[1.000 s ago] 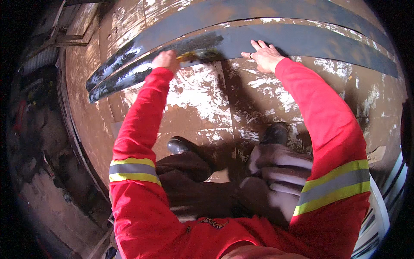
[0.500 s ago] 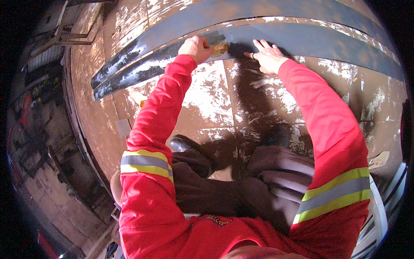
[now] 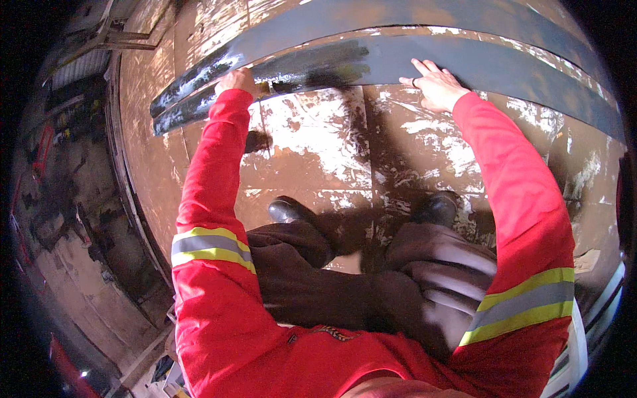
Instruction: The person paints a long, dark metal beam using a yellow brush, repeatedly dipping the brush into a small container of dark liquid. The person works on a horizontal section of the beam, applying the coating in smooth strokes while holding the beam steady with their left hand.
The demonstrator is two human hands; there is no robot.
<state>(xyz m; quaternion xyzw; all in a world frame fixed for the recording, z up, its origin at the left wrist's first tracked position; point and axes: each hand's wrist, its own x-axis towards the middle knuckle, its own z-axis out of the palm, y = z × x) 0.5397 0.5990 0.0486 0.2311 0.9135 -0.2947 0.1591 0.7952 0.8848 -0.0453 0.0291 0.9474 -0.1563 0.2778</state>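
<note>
Two long grey-blue strips, the nearer strip (image 3: 491, 66) and the farther strip (image 3: 405, 16), lie side by side across a brown surface. Toward its left end the nearer one looks dark and glossy, apparently wet. My left hand (image 3: 237, 81) is closed there; what it holds is mostly hidden, with only a small amber patch beside the fingers. My right hand (image 3: 434, 86) rests open on the nearer strip, fingers spread, a dark ring on one finger.
The brown sheeted surface (image 3: 292, 159) carries white smears. My dark shoes (image 3: 292, 209) stand near the strips. A white slatted chair (image 3: 574, 345) is at the lower right. Off to the left lies a darker floor area (image 3: 86, 265) beyond a long edge.
My left hand has slid left along the nearer strip, and the dark glossy patch there shows more fully. My right hand stays spread on the strip, slightly farther right in view.
</note>
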